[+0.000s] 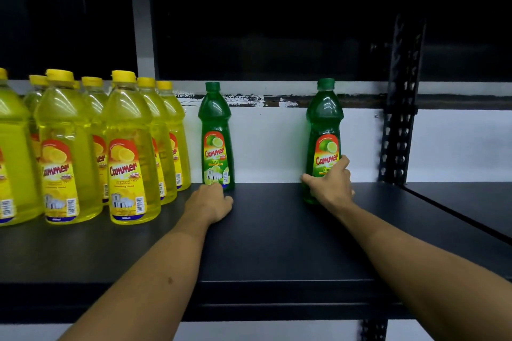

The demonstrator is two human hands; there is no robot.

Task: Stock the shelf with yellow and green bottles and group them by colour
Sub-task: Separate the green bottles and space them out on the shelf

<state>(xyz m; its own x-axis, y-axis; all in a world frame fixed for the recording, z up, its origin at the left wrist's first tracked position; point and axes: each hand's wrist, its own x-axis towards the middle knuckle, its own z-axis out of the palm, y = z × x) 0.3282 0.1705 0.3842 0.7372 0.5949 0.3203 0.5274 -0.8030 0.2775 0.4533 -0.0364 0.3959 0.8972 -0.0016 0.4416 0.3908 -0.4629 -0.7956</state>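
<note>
Up on the black shelf (277, 243), two green Cammen lime bottles upright and well apart. Left-hand green bottle (216, 135) far back against the white wall (271, 144), just beside the yellow group but not touching it. Left hand (210, 203) at its base, fingertips touching the bottom of the label, fingers loosely bent and not wrapped round it; palm low over the shelf board. Right-hand green bottle (323, 130) nearer the front, upright, gripped low down by the right hand (331, 184): thumb out along its left side, fingers curled round the right side across the lower label. Whether its base sits flat on the board or hangs just above it, cannot tell.

Yellow Cammen lemon bottles (130, 152) massed at the left end of the same shelf, in rows running front to back, caps yellow, labels facing forward; leftmost one cut off by the picture's edge. Green caps on both lime bottles.

Black perforated upright post (399, 130) at the right of the bay, another shelf board (471, 202) beyond it. Dark space above, under the next shelf up. Both bare forearms reaching in from the bottom edge.
</note>
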